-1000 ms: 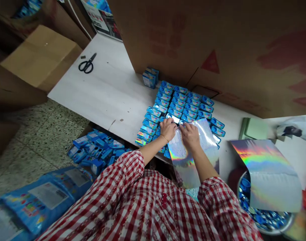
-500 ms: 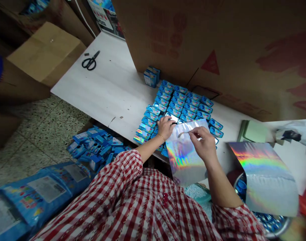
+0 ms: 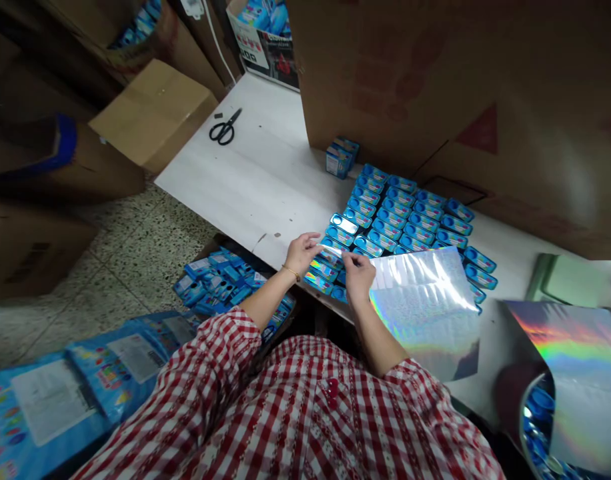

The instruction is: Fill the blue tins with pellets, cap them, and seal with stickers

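Note:
Rows of small blue packs [image 3: 389, 218] lie on the white table, with shiny tops on some near the front left. My left hand [image 3: 302, 254] is closed on one end of a thin clear strip [image 3: 330, 250] above these packs. The strip's other end is pinched in my right hand [image 3: 358, 272]. A large shiny holographic sheet [image 3: 423, 293] lies over the right part of the rows, just right of my right hand, and overhangs the table's front edge.
Black scissors [image 3: 225, 129] lie at the table's far left. A big cardboard box [image 3: 385, 80] stands behind the rows. Blue boxes [image 3: 225, 273] fill a container below the front edge. At the right are a green container [image 3: 568, 280], another holographic sheet [image 3: 585, 373] and a metal bowl [image 3: 524, 420].
My right hand has moved left off the holographic sheet towards my left hand. The strip is now stretched between both hands. The view has shifted left.

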{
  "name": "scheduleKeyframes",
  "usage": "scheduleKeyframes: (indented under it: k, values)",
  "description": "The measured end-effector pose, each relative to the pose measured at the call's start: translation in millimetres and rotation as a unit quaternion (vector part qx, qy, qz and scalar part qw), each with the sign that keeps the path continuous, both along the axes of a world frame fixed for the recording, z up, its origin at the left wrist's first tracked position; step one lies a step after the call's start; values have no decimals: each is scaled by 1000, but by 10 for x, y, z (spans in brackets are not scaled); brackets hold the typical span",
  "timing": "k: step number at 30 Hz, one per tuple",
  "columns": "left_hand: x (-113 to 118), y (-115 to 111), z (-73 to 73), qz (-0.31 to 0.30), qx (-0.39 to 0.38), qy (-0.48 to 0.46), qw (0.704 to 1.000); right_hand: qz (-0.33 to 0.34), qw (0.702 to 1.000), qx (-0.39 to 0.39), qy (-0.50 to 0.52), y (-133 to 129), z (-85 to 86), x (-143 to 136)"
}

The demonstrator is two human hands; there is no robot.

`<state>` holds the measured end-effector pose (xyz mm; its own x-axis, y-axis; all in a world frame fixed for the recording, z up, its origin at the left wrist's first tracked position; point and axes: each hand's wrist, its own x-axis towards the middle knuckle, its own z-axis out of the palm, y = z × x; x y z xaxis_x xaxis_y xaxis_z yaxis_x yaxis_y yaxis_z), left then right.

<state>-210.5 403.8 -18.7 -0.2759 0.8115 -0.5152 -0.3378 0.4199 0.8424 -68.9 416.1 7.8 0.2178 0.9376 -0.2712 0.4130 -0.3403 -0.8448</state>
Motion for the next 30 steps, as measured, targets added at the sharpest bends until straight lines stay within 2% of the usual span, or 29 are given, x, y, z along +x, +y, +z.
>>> scheduleKeyframes:
  k: [4, 11, 16, 19, 22, 24, 27, 30]
  values:
    - [-196, 137, -213, -39, -9, 89, 995, 28, 988, 64, -138, -6, -189, -224]
    - [-172, 303, -480, -78, -24, 130, 988, 66, 951, 95, -286, 18, -375, -283]
    - [-87, 294, -607, -79, -23, 137, 987, 106, 924, 109, -352, 19, -352, -218]
    - [-95, 250, -625, -89, -35, 196, 976, 207, 886, 148, -388, 13, -276, -143]
    - [-130, 218, -545, -145, -6, 273, 951, 330, 829, 160, -422, 3, -197, -47]
    - [-102, 225, -421, -159, 23, 324, 932, 358, 811, 157, -436, 2, -145, 71]
    - [115, 266, -160, -165, 82, 391, 902, 306, 831, 178, -429, 34, -51, 400]
    - [524, 312, 76, -255, 152, 421, 857, 228, 852, 206, -423, 143, 48, 842]
